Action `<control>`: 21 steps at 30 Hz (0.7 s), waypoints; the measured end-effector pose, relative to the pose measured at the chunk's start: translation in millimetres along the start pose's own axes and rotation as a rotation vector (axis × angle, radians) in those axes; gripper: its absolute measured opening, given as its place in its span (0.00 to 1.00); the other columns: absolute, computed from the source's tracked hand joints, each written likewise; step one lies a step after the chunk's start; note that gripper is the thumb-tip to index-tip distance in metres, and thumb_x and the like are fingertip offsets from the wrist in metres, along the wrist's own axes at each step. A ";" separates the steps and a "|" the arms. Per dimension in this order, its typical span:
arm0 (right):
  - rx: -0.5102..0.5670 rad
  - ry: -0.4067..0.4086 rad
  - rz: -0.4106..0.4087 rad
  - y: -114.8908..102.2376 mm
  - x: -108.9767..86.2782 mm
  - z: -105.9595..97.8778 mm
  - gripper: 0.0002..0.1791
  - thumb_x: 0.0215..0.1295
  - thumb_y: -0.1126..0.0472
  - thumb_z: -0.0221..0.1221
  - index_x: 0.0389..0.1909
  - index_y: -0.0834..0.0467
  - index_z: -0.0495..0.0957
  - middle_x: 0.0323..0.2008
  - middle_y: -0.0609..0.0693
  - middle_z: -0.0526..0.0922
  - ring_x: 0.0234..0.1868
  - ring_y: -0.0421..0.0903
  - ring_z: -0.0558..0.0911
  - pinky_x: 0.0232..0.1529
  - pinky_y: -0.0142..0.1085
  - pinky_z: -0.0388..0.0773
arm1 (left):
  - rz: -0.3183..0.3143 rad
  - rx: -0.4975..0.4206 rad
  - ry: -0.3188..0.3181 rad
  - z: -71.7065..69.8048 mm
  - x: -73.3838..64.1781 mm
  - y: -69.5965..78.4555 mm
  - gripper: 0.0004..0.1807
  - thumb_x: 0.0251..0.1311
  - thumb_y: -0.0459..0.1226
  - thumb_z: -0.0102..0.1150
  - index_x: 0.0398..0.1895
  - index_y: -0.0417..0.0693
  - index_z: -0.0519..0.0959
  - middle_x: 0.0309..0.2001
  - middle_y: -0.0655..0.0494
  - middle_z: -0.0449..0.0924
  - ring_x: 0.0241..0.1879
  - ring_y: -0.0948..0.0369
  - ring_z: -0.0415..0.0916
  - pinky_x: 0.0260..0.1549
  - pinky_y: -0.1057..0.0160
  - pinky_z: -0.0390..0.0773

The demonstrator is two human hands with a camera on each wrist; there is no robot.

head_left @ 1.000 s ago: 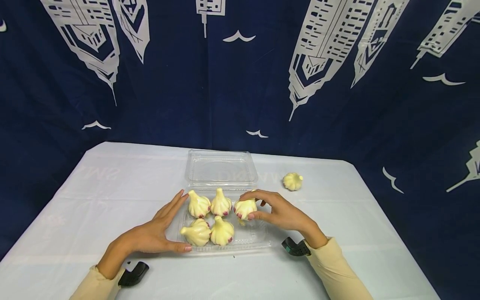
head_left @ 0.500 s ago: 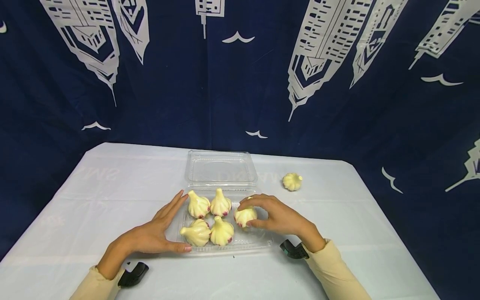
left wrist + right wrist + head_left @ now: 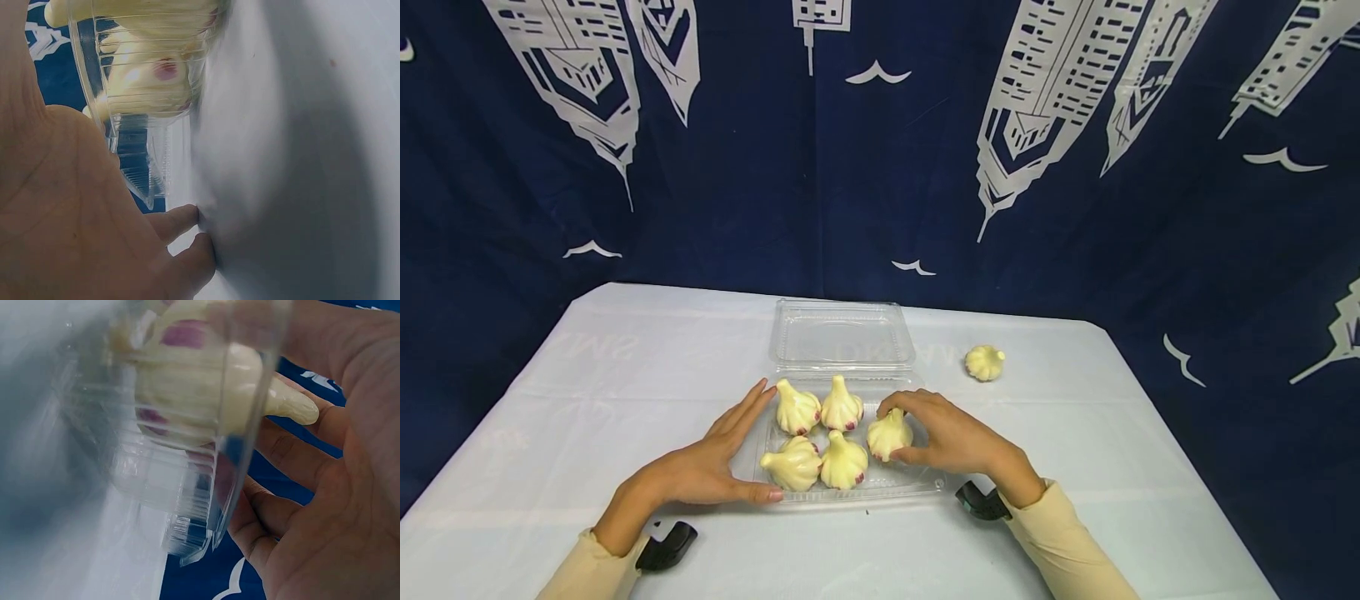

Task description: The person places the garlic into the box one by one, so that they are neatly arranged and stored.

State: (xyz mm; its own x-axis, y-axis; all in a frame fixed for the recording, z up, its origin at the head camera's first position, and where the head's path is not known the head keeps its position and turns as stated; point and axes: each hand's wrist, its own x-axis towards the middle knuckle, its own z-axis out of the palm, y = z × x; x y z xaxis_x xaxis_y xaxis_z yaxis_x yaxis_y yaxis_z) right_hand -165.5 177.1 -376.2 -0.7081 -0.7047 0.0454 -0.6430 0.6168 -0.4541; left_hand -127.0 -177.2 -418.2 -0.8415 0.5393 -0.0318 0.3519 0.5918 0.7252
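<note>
A clear plastic clamshell container [image 3: 898, 481] lies with its lid thrown back on the table. Inside its left part, several garlic bulbs [image 3: 846, 463] stand in two rows. My right hand [image 3: 958, 433] holds another garlic bulb [image 3: 888, 437] in the container's right part, thumb on the near side and fingers on the far side. Through the clear wall, the right wrist view shows this bulb's purple-marked base [image 3: 184, 394]. My left hand [image 3: 707, 468] rests along the container's left side, fingers spread and nearly straight. The left wrist view shows its fingertips down on the table.
One more garlic bulb [image 3: 984, 363] lies on the white tablecloth to the right, behind my right hand. The clear lid [image 3: 844, 335] lies toward the table's far edge. A dark blue curtain [image 3: 820, 192] with white prints hangs behind the table.
My right hand has moved slightly toward me and down with its garlic bulb, which now sits lower in the container and more upright. The left hand has stayed in place.
</note>
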 end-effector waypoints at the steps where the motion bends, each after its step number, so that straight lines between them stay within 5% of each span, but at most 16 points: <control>1: -0.005 -0.004 -0.006 -0.1 0.2 0.6 0.26 0.58 0.56 0.72 0.56 0.48 0.75 0.53 0.39 0.80 0.58 0.43 0.76 0.63 0.49 0.70 | 0.001 0.001 0.000 -0.1 0.2 0.1 0.69 0.49 0.59 0.73 0.82 0.62 0.32 0.82 0.49 0.25 0.78 0.36 0.32 0.63 0.21 0.49; 21: -0.009 -0.100 -0.070 -0.5 -0.7 -3.2 0.20 0.62 0.55 0.69 0.55 0.46 0.80 0.55 0.36 0.81 0.60 0.38 0.76 0.64 0.46 0.71 | -0.009 0.006 0.008 1.6 0.7 -1.1 0.69 0.49 0.59 0.74 0.82 0.62 0.32 0.82 0.49 0.26 0.78 0.37 0.32 0.65 0.23 0.50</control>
State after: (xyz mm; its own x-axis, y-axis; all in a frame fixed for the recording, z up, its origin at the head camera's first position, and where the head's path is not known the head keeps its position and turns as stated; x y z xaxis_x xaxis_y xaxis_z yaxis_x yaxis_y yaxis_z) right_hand -165.6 178.4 -373.2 -0.6288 -0.7775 -0.0121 -0.6928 0.5672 -0.4453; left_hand -127.4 -176.5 -420.0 -0.8480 0.5290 -0.0327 0.3465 0.6000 0.7210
